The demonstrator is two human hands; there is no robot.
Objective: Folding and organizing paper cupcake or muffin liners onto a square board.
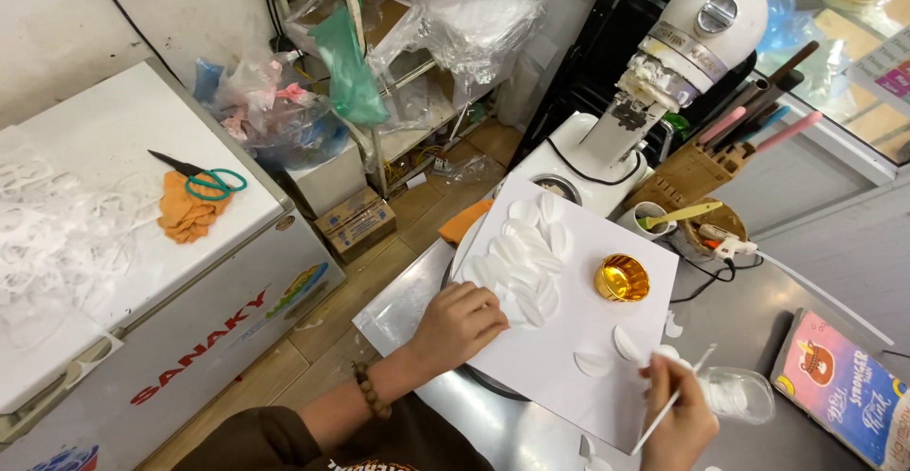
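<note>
On the steel table (758,310), seen from the head camera, lies a large white sheet of card (607,334), set askew over a dark round plate beneath it. Thin white oval paper petals (524,258) overlap in a curving band across the sheet's upper left part, and two loose white petals (611,353) lie apart from them near its lower right edge.

Left hand (462,324) rests knuckles-up on the sheet's left edge, fingers curled and pressing down just below the petal band; whether it pinches anything under the fingers cannot be told. Right hand (678,419) sits at the sheet's lower right corner, clenched around a thin white stick (671,402) whose long axis runs from lower left up to the right, its tip reaching toward a small clear glass cup (739,393) just beside the hand. The loose petals lie just left of this hand, so it is the nearer of the two to them.

A small shiny gold foil cup (622,278) stands on the sheet, between the petal band and the right hand, touching neither.
</note>
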